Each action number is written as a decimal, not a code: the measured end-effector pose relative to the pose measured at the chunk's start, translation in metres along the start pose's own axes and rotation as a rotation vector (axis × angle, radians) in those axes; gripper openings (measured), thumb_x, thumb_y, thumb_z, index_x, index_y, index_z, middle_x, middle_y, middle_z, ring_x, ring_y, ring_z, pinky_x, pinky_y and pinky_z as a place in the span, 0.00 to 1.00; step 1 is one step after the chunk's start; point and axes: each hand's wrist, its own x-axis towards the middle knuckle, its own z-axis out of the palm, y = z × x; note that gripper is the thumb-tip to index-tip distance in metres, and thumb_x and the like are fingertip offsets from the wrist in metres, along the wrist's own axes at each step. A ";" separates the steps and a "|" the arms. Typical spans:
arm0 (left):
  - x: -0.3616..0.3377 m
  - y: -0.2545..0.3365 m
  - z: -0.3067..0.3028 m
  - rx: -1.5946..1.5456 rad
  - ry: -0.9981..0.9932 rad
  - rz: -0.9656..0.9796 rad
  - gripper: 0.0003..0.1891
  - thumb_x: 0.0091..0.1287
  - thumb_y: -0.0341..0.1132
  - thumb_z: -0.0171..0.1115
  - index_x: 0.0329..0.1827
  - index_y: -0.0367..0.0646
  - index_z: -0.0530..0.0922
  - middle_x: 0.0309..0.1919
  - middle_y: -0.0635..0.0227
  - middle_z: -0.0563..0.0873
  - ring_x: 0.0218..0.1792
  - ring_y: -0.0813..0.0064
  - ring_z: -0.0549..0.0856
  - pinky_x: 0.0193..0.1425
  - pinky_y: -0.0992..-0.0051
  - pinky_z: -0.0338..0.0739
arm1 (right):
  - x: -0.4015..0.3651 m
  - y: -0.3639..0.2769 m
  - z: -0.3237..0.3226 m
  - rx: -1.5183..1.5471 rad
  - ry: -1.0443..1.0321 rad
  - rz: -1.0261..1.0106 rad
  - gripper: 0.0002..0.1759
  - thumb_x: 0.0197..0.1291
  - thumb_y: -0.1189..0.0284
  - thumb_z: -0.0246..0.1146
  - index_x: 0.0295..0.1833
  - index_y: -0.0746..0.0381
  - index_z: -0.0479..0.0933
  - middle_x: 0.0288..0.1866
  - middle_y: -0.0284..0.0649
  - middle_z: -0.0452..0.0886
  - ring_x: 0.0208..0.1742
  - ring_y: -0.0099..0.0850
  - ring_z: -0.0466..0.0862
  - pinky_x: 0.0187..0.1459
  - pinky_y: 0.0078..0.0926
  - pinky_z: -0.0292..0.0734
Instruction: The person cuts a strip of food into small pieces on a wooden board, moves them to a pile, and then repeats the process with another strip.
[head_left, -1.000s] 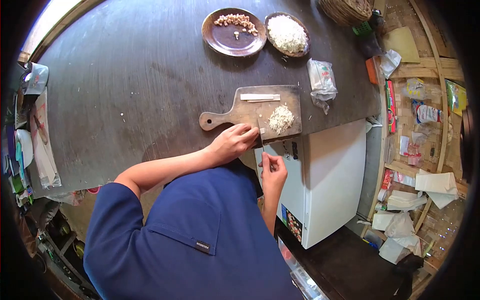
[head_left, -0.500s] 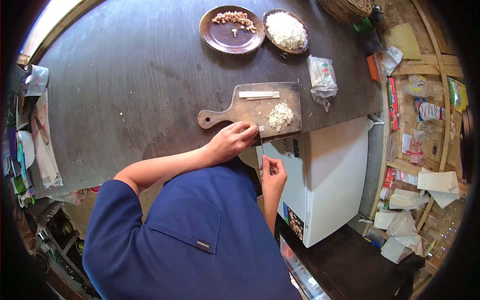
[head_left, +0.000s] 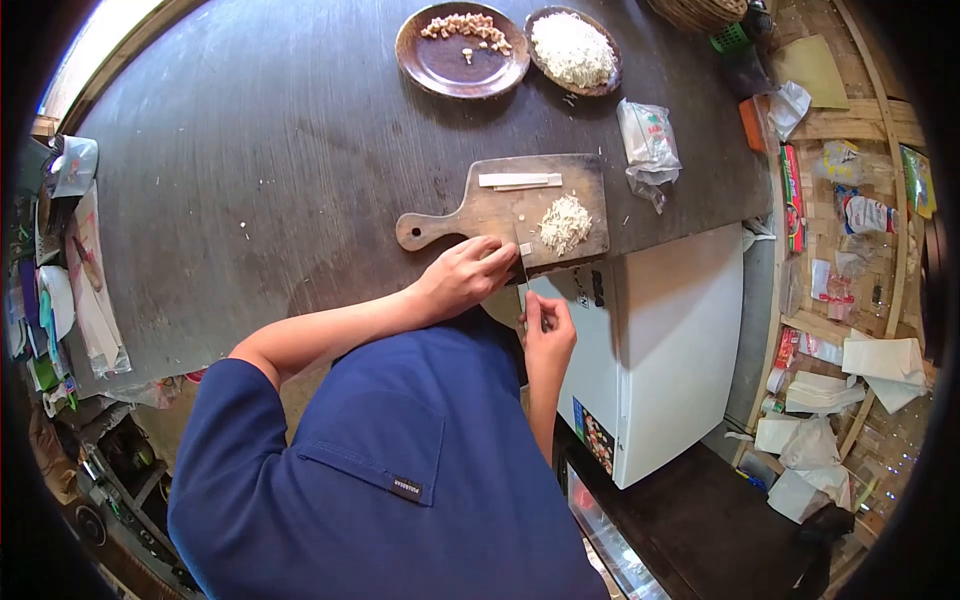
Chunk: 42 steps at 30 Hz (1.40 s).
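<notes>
My left hand (head_left: pixel 468 277) is closed at the near edge of the wooden cutting board (head_left: pixel 490 220), its fingertips on a small pale piece (head_left: pixel 526 249). My right hand (head_left: pixel 548 325) grips a thin knife (head_left: pixel 526 278) just in front of the board, the blade reaching up beside the left fingertips. A heap of pale shreds (head_left: pixel 565 224) lies on the right of the board. Above it, pale flat strips (head_left: pixel 520 181) rest along the far side.
Beyond the board stand a brown plate (head_left: pixel 420 60) with small brown chunks and a bowl of white shreds (head_left: pixel 572 50). A plastic-wrapped packet (head_left: pixel 648 140) lies to the right. A white appliance (head_left: pixel 680 350) stands below the table's edge.
The view has shifted slightly, so the board and plates sit a little higher. Both hands keep nearly the same places, with the knife still beside the left fingertips.
</notes>
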 end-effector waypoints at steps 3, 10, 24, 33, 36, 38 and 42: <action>-0.001 0.000 -0.003 0.016 -0.004 0.024 0.16 0.62 0.36 0.76 0.51 0.40 0.89 0.58 0.67 0.84 0.57 0.66 0.85 0.62 0.69 0.86 | 0.003 0.007 0.005 -0.024 0.017 -0.098 0.17 0.77 0.63 0.73 0.47 0.68 0.83 0.32 0.36 0.87 0.30 0.18 0.81 0.32 0.22 0.72; 0.002 -0.001 -0.005 -0.008 -0.009 0.026 0.16 0.65 0.35 0.74 0.52 0.35 0.86 0.58 0.65 0.83 0.57 0.66 0.84 0.62 0.69 0.85 | -0.014 0.015 -0.011 -0.039 0.002 -0.027 0.17 0.78 0.62 0.72 0.47 0.68 0.84 0.31 0.36 0.88 0.29 0.19 0.81 0.31 0.21 0.72; 0.000 -0.002 0.000 0.025 -0.004 0.018 0.21 0.63 0.37 0.76 0.56 0.35 0.86 0.57 0.66 0.83 0.55 0.69 0.85 0.59 0.71 0.87 | -0.009 0.019 -0.007 0.005 -0.003 -0.051 0.15 0.77 0.63 0.73 0.47 0.66 0.84 0.29 0.33 0.86 0.23 0.15 0.74 0.23 0.19 0.64; 0.000 -0.002 -0.006 0.050 -0.010 0.056 0.20 0.63 0.36 0.76 0.56 0.37 0.87 0.56 0.66 0.84 0.55 0.68 0.86 0.60 0.70 0.87 | -0.019 0.012 -0.011 -0.039 0.010 -0.121 0.15 0.78 0.63 0.72 0.47 0.66 0.82 0.28 0.32 0.84 0.23 0.15 0.73 0.23 0.18 0.63; 0.000 0.000 -0.002 0.021 0.015 0.012 0.19 0.63 0.36 0.76 0.55 0.36 0.87 0.56 0.66 0.83 0.54 0.68 0.86 0.60 0.71 0.87 | -0.021 0.014 -0.014 -0.032 -0.006 -0.036 0.15 0.79 0.63 0.71 0.46 0.66 0.82 0.28 0.33 0.84 0.23 0.14 0.73 0.23 0.18 0.63; 0.001 -0.001 -0.003 0.022 0.009 0.005 0.19 0.63 0.36 0.77 0.55 0.36 0.86 0.55 0.67 0.83 0.54 0.68 0.86 0.59 0.72 0.87 | -0.010 0.018 -0.007 0.000 -0.012 -0.082 0.15 0.78 0.63 0.71 0.47 0.66 0.82 0.29 0.33 0.85 0.23 0.14 0.75 0.23 0.18 0.64; 0.001 -0.001 -0.003 0.004 0.010 -0.001 0.18 0.63 0.35 0.77 0.54 0.37 0.87 0.55 0.66 0.84 0.55 0.68 0.86 0.59 0.71 0.87 | 0.002 0.007 0.007 0.004 0.020 -0.168 0.15 0.78 0.63 0.71 0.47 0.65 0.83 0.29 0.33 0.85 0.24 0.15 0.76 0.23 0.19 0.65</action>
